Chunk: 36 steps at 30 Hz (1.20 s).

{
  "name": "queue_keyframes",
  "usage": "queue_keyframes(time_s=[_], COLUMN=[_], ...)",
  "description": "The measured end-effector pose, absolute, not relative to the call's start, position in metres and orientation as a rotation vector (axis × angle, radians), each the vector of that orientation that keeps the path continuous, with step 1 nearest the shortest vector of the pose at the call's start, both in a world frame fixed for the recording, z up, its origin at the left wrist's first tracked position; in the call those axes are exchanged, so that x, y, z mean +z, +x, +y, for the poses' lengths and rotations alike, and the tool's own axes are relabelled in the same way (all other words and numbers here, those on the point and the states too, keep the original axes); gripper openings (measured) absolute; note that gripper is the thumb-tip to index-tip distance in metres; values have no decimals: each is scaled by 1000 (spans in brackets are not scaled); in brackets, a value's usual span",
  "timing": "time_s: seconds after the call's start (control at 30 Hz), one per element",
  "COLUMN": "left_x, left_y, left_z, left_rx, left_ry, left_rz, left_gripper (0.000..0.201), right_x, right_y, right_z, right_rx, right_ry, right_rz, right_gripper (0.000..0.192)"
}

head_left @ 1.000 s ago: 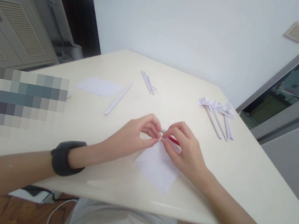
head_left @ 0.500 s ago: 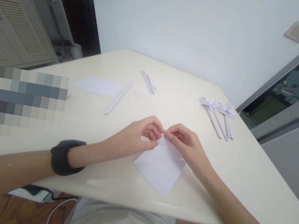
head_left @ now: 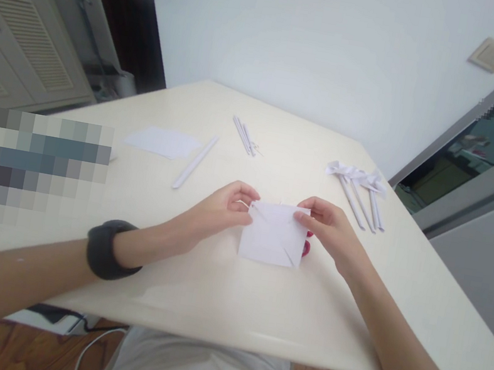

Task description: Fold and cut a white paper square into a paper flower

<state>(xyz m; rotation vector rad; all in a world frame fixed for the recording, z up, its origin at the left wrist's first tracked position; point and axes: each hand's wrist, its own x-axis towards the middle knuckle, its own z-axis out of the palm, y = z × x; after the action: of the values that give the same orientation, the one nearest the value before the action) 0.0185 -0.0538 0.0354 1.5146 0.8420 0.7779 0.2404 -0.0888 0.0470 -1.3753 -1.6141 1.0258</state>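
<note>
A square white sheet of paper (head_left: 272, 237) is stretched between my two hands, with short slits running in from its corners. My left hand (head_left: 226, 210) is closed on its upper left corner, thumb in front. At the upper right, my right hand (head_left: 330, 225) pinches the sheet between thumb and fingers. Behind its right edge shows a red looped piece, like scissors handles (head_left: 306, 248); most of it is hidden, and I cannot tell whether my right hand also holds it.
Paper sheets (head_left: 163, 141) and a rolled paper tube (head_left: 196, 162) lie at left. Thin paper sticks (head_left: 242, 134) with small pins are farther back. At right lie paper pinwheels (head_left: 358, 178) on rolled sticks. A wall (head_left: 291, 40) bounds the table's (head_left: 188, 302) far side.
The sheet was a diamond with its top corner between both hands' fingertips; now it is turned square-on. My hands have moved apart to its upper corners, and the red loops show more.
</note>
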Motion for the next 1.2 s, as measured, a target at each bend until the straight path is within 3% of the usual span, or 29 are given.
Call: queue_keyframes(time_s=[0.47, 0.63, 0.93, 1.2], left_x=[31, 34, 36, 37], left_y=[24, 23, 23, 24], left_z=[-58, -58, -60, -63], left_rx=[501, 601, 648, 593], left_ry=[1608, 1595, 1569, 1509], left_rz=[529, 673, 688, 672], left_gripper=[26, 18, 14, 19], right_x=[51, 49, 53, 42], right_y=[218, 214, 212, 205], right_z=[-103, -104, -108, -112], right_rx=[858, 649, 546, 107], right_ry=[-1254, -1179, -1132, -1076], right_rz=[-1781, -1921, -1928, -2081], right_gripper=[9, 3, 6, 7])
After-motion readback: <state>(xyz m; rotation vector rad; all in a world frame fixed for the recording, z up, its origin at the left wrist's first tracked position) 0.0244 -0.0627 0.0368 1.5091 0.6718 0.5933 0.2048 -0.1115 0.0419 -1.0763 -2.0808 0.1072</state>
